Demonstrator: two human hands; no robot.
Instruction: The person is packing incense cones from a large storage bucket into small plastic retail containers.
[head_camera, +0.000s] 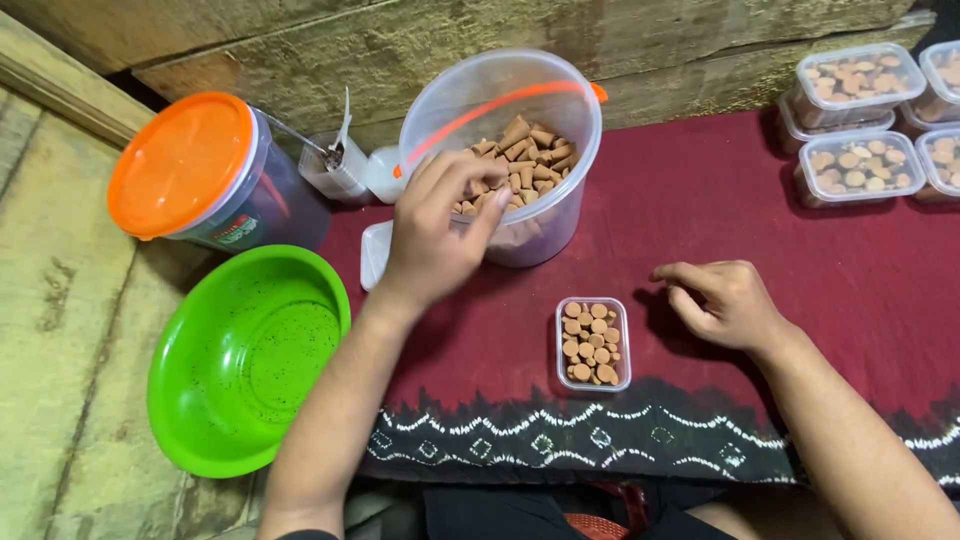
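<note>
Two round vessels sit at the far left, off the cloth: a dark tub with an orange lid (180, 165) pressed on, and below it an empty green plastic bowl (245, 355) speckled with dark crumbs. Just right of the tub, against the wooden wall, stand a few small clear containers (340, 168), one with something thin sticking out of it; what they contain is too small to tell.

Next comes the clear bucket (515, 150) with an orange handle, resting on the dark red patterned cloth (700, 200) and well stocked with brown incense cones (520, 160). The person's left hand (435, 235) reaches over its rim, fingers bunched in a loose pinch; whether the grip has a cone in it cannot be told, because the fingertips are turned away from the camera.

In front of the bucket, near the cloth's patterned border, a small clear rectangular box (593, 343) stands open, its cones upright and nearly filling it, with a little room seemingly left along one side. The right hand (725, 300) rests on the cloth just beside that box, fingers curled, holding nothing.

At the far right, several filled, lidded boxes (860, 85) are stacked and set in rows. Judging by this, a good batch is already packed, the present box looks close to full, and plenty of cones remain in the bucket.
</note>
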